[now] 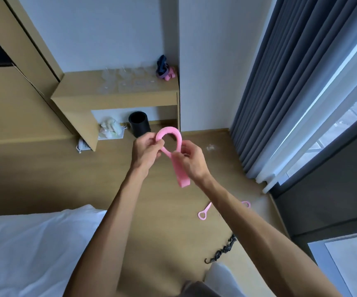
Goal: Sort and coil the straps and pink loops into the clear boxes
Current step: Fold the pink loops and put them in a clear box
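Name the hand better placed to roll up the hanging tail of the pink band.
Probably the right hand: it pinches the pink band where the tail drops, while the left hand steadies the curved top.

We are holding pink band mid-air: left hand pinching at 9 o'clock, right hand at 3. Clear boxes sitting on desk at 11. Pink loops, black strap lying on floor at 5.
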### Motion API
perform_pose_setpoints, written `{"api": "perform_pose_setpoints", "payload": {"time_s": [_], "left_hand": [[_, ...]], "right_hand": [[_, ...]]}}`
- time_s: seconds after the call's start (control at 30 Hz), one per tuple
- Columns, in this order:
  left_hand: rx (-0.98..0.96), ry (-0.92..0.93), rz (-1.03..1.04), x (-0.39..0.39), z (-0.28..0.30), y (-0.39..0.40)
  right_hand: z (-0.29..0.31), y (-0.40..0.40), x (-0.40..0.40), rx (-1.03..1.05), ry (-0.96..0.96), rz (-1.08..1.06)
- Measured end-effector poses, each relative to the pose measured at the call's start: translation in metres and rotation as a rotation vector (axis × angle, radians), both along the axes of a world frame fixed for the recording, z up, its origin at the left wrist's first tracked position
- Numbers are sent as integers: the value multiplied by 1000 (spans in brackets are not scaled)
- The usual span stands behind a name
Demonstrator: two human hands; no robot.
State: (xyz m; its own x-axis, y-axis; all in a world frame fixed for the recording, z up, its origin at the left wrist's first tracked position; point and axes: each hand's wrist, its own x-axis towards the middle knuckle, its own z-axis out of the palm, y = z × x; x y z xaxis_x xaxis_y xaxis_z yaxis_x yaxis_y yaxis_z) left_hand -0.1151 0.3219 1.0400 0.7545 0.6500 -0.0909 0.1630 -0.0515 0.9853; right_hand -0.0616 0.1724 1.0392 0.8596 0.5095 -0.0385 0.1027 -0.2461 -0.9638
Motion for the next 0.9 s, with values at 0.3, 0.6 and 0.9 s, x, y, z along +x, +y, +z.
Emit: {"api": "perform_pose_setpoints", "payload": {"time_s": [0.3,0.6,0.9], "left_hand": [[7,-22,97,22,-22,87],[31,-19,82,130,-21,195],[-287,38,120,210,-32,294]], "right_hand": [[-19,99,34,-2,22,-1],[-27,211,159,19,135,106],[-26,327,240,82,243,74]]}}
